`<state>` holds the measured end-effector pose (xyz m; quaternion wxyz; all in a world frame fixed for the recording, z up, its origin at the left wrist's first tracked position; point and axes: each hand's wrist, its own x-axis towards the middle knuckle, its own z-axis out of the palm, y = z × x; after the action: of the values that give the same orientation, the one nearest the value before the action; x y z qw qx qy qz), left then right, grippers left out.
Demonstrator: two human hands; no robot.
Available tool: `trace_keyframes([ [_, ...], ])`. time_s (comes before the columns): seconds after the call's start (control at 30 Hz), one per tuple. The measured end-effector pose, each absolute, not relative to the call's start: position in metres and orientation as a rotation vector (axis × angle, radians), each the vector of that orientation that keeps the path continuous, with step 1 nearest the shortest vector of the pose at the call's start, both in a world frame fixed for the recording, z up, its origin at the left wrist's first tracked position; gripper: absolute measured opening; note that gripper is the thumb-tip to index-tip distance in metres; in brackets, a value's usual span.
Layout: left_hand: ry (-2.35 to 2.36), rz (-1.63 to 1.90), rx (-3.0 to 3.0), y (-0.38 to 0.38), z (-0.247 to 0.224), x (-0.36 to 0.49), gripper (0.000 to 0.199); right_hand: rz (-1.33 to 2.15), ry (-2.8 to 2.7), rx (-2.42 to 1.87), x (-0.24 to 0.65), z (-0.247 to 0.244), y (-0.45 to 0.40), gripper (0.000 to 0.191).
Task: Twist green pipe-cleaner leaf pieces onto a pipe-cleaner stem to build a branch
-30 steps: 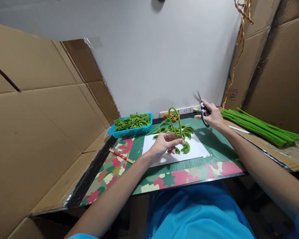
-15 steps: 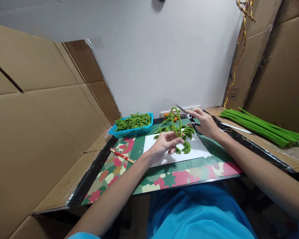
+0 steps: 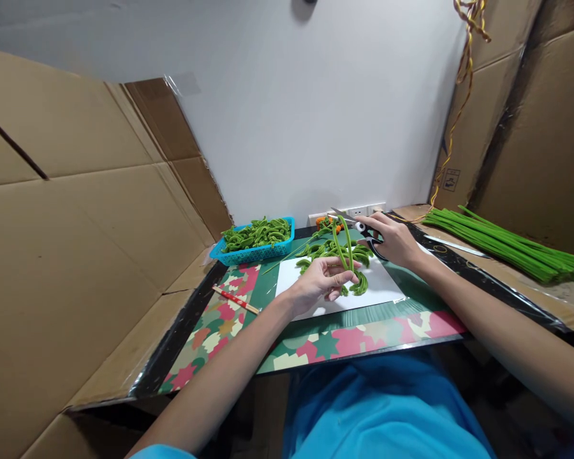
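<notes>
My left hand (image 3: 324, 279) pinches the lower part of a green fuzzy stem (image 3: 349, 245), whose two strands stand upright from the fingers. At its top are the blades of the scissors (image 3: 363, 227), which have black and white handles. My right hand (image 3: 391, 239) grips those handles, fingers wrapped round them. Beneath both hands lies a white sheet (image 3: 385, 290) with several curved green pieces (image 3: 360, 284) on it. Whether the blades have parted the stem's top is too small to tell.
A blue basket (image 3: 249, 256) full of green curled pieces stands back left. Red-wrapped chopsticks (image 3: 236, 299) lie at left. Orange and green pieces (image 3: 329, 223) are behind the sheet. Long green stems (image 3: 507, 245) lie at right, near cardboard walls (image 3: 550, 121).
The scissor blades have moved down and left onto the top of the stem. The rounded loop now looks like two nearly straight strands meeting at the blades.
</notes>
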<state>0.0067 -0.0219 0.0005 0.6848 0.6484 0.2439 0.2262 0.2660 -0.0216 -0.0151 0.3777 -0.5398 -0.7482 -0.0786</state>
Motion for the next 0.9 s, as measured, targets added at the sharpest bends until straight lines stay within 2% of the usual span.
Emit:
trace_keyframes([
  [0.4, 0.565, 0.478, 1.46, -0.023, 0.002, 0.007, 0.061, -0.197, -1.892, -1.225, 0.264, -0.02, -0.017, 0.047],
  [0.7, 0.554, 0.455, 1.472, -0.02, 0.002, 0.006, 0.054, -0.24, -1.912, -1.131, 0.265, -0.023, -0.011, 0.046],
  [0.9, 0.558, 0.654, 1.369, -0.015, 0.009, 0.007, 0.062, -0.321, -1.872, -1.213, 0.267, -0.021, -0.009, 0.042],
])
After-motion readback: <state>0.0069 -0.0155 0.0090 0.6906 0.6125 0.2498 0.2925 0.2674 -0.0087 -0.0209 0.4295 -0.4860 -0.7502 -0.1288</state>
